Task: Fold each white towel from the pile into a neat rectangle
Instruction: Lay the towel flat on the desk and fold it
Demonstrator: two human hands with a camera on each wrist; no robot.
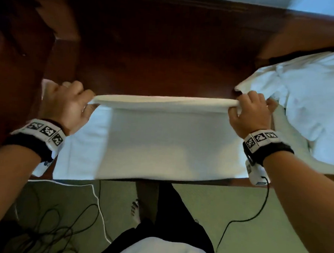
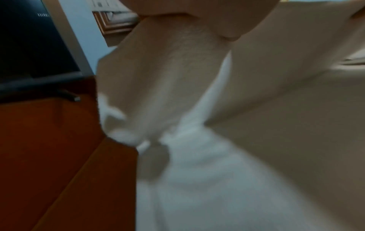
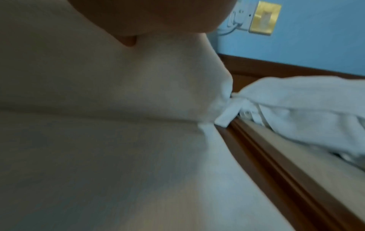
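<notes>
My left hand (image 1: 65,104) and right hand (image 1: 249,115) each clench their fingers (image 1: 234,111) on one end of the towel's (image 1: 161,141) raised fold, holding it taut and level so the doubled layers stay aligned. The towel's lower part lies flat along the near edge of the tabletop (image 1: 167,48), between my wrists. I judge a fold is in progress, the lifted edge ready to be laid over. The unfolded pile (image 1: 310,107) waits at the tabletop's right edge, just beside my right hand.
</notes>
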